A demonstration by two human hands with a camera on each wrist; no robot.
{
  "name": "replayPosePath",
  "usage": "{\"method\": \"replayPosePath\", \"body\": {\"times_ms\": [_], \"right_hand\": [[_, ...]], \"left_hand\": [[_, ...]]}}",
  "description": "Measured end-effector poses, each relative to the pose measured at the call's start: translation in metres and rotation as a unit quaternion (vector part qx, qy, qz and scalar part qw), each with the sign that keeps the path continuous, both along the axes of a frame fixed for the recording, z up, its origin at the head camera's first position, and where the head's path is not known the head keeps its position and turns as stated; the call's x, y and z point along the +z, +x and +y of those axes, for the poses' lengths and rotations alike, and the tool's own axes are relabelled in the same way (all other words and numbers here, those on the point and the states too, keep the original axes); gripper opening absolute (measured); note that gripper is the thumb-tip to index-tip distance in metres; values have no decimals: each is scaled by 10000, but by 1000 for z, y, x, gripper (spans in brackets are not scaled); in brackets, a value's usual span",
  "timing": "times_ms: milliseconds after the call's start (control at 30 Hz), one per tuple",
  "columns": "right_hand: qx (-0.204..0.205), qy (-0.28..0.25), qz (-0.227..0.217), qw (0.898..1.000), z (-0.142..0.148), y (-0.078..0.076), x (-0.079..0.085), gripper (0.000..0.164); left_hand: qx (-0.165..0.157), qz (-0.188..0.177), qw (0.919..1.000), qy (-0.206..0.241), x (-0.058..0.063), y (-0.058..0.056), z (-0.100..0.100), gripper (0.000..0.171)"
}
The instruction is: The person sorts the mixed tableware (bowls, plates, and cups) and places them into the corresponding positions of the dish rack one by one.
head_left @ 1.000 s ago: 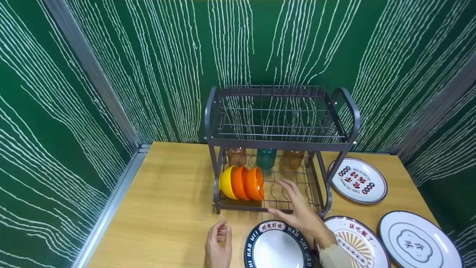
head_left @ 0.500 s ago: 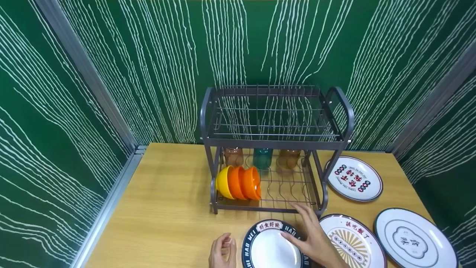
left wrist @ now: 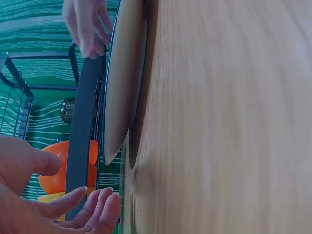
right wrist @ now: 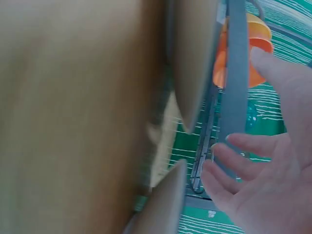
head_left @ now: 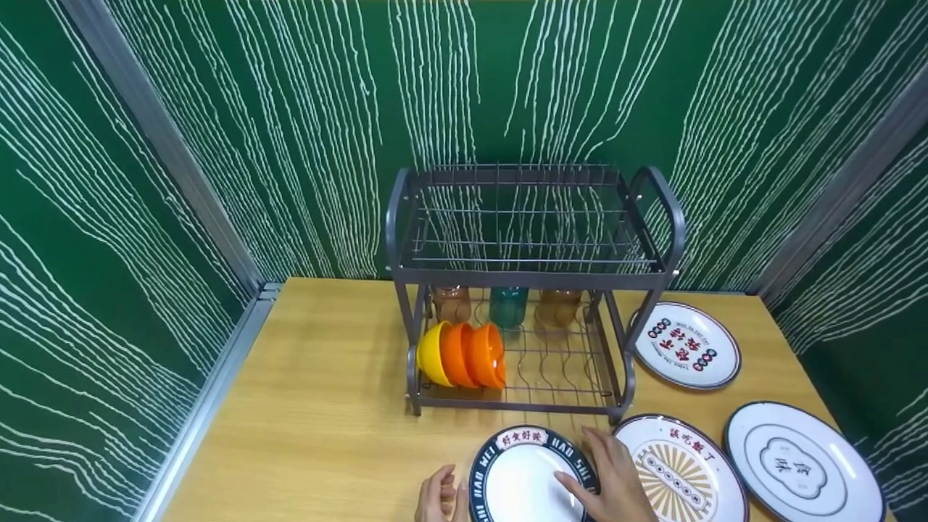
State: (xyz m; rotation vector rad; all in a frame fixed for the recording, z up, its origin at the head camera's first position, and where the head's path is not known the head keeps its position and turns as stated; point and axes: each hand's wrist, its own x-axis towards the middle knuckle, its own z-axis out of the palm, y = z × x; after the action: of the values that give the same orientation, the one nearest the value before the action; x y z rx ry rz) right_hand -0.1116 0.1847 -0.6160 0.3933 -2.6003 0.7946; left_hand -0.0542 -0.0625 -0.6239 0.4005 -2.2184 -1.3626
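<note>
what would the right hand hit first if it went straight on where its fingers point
Probably the rack's lower front rail: in the head view, the right hand points towards it, though height and depth are unclear.

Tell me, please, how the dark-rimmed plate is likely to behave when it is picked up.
The dark-rimmed plate is probably stiff, as its rim has an even curve. Its glossy-looking surface may prove slippery. In the left wrist view, the rim flares up clear of the table, so pressing there might tip it.
</note>
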Motion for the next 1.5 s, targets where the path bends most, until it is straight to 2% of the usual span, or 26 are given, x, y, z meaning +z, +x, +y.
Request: {"method": "replayPosePath", "body": {"times_ms": [67,167,267,300,500,767,833,967,1067,1267,1500], "right_hand": [[-89,261,-175,9995,1,1,-3,76],[-33,595,-104,9982,3,1,-5,64],[169,722,261,9969,6,-1,-7,49],[242,695,324,9968,7,-1,-8,45],[323,338,-162,9988,6,-1,-6,36],[302,-132,-321,9989,4,0,-3,31],[242,-310,-511,9979,3,2,-1,29],[17,-769,-1300,9885,-2,5,8,24],[-186,-1101,-1664,9797,-7,10,11,22],[-153,-2148,-1434,9660,-10,21,9,21],[-893,-2405,-1737,9508,-9,25,12,28]], "left_hand": [[-10,5,10000,-57,-2,1,1,26],[33,179,9998,-100,-4,1,3,27],[13,214,9997,-75,-5,1,3,27],[-5,201,9998,-53,-5,1,2,28],[-88,-217,9997,23,-1,0,-3,30],[-52,-366,9992,152,1,0,-4,30],[-17,-367,9991,197,1,0,-3,29],[47,-225,9994,240,1,0,-2,27],[80,-212,9993,291,2,0,-2,24],[129,-491,9949,873,11,1,-5,19],[65,-812,9818,1718,22,0,-10,21]]}}
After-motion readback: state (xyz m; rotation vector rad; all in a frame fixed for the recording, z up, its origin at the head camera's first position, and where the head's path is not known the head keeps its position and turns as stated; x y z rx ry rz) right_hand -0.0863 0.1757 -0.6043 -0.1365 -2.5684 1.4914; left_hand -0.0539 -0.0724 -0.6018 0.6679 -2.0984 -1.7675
